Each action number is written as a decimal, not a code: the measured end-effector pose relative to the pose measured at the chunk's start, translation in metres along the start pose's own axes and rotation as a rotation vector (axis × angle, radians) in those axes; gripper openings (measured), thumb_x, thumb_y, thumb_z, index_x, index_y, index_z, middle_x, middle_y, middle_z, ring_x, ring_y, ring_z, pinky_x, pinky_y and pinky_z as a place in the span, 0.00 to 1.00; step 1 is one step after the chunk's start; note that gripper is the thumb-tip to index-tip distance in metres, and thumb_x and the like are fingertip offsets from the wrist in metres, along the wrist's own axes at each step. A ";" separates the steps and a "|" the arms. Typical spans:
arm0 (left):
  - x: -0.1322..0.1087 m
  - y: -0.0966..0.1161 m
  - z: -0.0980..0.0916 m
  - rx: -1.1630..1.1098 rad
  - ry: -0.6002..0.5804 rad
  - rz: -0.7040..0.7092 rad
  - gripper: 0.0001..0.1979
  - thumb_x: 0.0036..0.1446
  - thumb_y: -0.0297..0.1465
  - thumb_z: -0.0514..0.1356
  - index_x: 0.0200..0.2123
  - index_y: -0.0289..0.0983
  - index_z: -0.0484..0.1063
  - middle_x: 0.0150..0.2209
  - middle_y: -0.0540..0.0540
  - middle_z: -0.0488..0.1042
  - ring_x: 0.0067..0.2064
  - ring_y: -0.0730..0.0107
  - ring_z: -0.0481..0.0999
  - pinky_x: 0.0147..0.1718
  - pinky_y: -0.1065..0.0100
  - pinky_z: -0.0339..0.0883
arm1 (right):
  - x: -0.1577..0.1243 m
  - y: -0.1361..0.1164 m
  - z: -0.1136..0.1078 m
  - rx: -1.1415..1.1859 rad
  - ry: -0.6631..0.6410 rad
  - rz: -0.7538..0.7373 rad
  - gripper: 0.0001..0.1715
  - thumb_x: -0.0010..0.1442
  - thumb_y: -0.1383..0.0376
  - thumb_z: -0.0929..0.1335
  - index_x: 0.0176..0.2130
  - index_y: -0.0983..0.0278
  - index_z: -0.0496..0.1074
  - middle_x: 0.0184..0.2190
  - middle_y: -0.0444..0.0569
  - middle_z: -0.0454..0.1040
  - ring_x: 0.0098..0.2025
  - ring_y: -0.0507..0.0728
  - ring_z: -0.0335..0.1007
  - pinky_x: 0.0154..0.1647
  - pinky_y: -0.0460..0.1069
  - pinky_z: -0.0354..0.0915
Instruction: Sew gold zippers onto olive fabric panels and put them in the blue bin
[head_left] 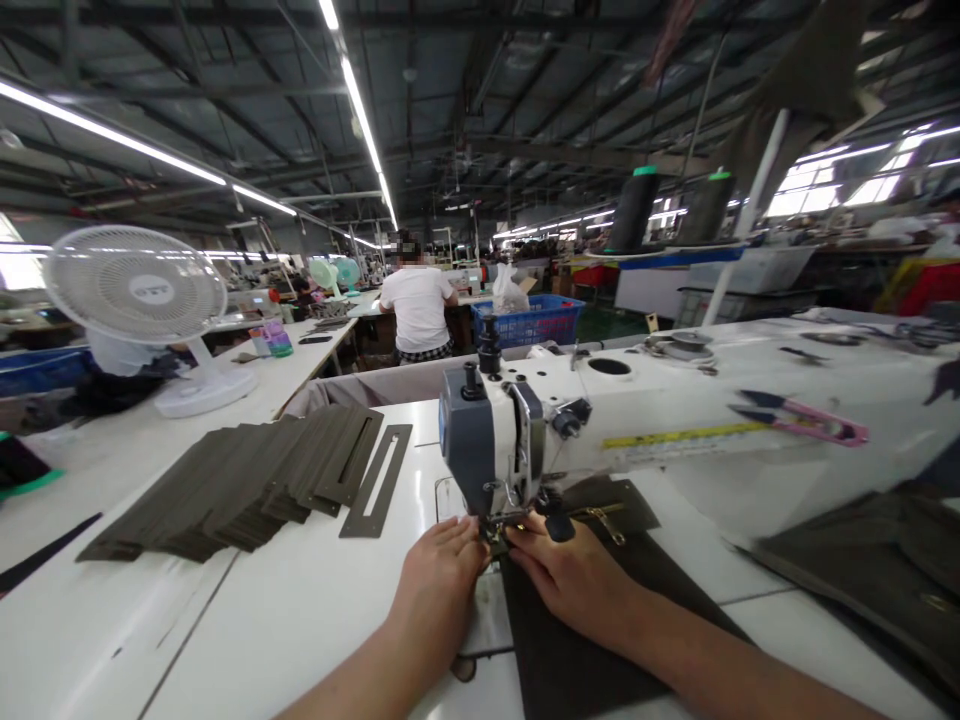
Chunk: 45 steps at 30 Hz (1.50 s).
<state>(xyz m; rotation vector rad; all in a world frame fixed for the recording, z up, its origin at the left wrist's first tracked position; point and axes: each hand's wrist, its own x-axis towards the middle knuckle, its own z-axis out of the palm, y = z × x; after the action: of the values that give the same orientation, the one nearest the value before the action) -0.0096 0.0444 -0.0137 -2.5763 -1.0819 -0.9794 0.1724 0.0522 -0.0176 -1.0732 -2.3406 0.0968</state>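
Observation:
A sewing machine head point(491, 435) stands in front of me, its presser foot and needle area low between my hands. My left hand point(446, 570) lies just left of the foot, fingers bent and pressed together at the edge of the work. On the other side, my right hand point(570, 570) grips a dark grey-brown fabric panel point(577, 665) close to the needle. The panel runs under my right forearm toward me. A gold zipper with its pull point(611, 525) shows on it behind that hand. My fingertips partly hide the stitching spot.
Left of the machine lies a fanned stack of slotted dark strips point(247, 475), one strip point(377, 480) apart. A white fan point(142, 300) stands beyond it. Pink-handled thread snips point(810, 418) rest on the machine arm. More dark fabric point(877, 570) lies right. A person point(420, 305) sits ahead.

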 end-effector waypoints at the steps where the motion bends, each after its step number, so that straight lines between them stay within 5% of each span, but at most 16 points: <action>1: 0.000 0.000 0.000 0.000 0.002 0.000 0.10 0.58 0.23 0.50 0.32 0.35 0.71 0.37 0.42 0.77 0.39 0.63 0.77 0.42 0.60 0.71 | 0.000 0.001 0.001 0.003 0.008 -0.003 0.12 0.57 0.72 0.61 0.38 0.64 0.71 0.38 0.52 0.73 0.39 0.57 0.70 0.41 0.51 0.64; 23: 0.001 0.003 -0.006 0.046 -0.093 -0.011 0.12 0.59 0.25 0.49 0.32 0.36 0.72 0.38 0.43 0.77 0.41 0.64 0.76 0.44 0.61 0.70 | -0.002 -0.002 0.001 -0.093 0.013 0.043 0.13 0.58 0.67 0.62 0.41 0.68 0.71 0.42 0.56 0.72 0.46 0.60 0.67 0.52 0.56 0.59; 28: -0.005 0.010 -0.014 0.303 -0.316 -0.240 0.18 0.60 0.32 0.49 0.48 0.27 0.66 0.51 0.32 0.67 0.54 0.50 0.65 0.50 0.49 0.61 | -0.011 -0.008 -0.007 -0.251 -0.085 0.204 0.40 0.54 0.45 0.62 0.52 0.75 0.64 0.52 0.65 0.65 0.56 0.70 0.55 0.59 0.66 0.42; 31: -0.016 0.027 -0.020 0.344 -0.433 -0.202 0.28 0.59 0.42 0.48 0.56 0.27 0.58 0.58 0.30 0.57 0.60 0.45 0.54 0.52 0.44 0.55 | -0.037 -0.015 -0.012 -0.292 -0.107 0.204 0.49 0.53 0.40 0.58 0.56 0.77 0.59 0.57 0.65 0.57 0.61 0.70 0.44 0.59 0.67 0.41; 35: -0.035 0.053 -0.026 0.263 -0.458 -0.107 0.28 0.61 0.43 0.45 0.59 0.32 0.53 0.61 0.35 0.51 0.62 0.49 0.47 0.55 0.45 0.50 | -0.078 -0.034 -0.016 -0.357 -0.054 0.171 0.51 0.54 0.39 0.55 0.58 0.78 0.54 0.60 0.66 0.51 0.63 0.68 0.40 0.59 0.66 0.40; 40: -0.047 0.074 -0.033 0.010 -0.411 -0.174 0.23 0.62 0.36 0.44 0.60 0.37 0.51 0.62 0.40 0.51 0.63 0.54 0.46 0.56 0.45 0.48 | -0.103 -0.055 -0.021 -0.401 0.009 0.176 0.51 0.54 0.40 0.56 0.58 0.79 0.53 0.60 0.68 0.50 0.62 0.69 0.40 0.58 0.66 0.41; 45: -0.034 0.095 -0.048 -0.466 -0.325 -0.477 0.20 0.58 0.30 0.51 0.54 0.36 0.59 0.49 0.39 0.69 0.52 0.59 0.67 0.51 0.55 0.61 | -0.110 -0.069 -0.023 -0.431 0.052 0.132 0.50 0.54 0.42 0.57 0.58 0.79 0.53 0.57 0.68 0.55 0.60 0.72 0.46 0.55 0.68 0.44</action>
<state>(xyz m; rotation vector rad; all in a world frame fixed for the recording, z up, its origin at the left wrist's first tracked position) 0.0141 -0.0629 0.0092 -2.9911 -1.8064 -1.0283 0.1953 -0.0771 -0.0286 -1.4128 -2.2971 -0.3987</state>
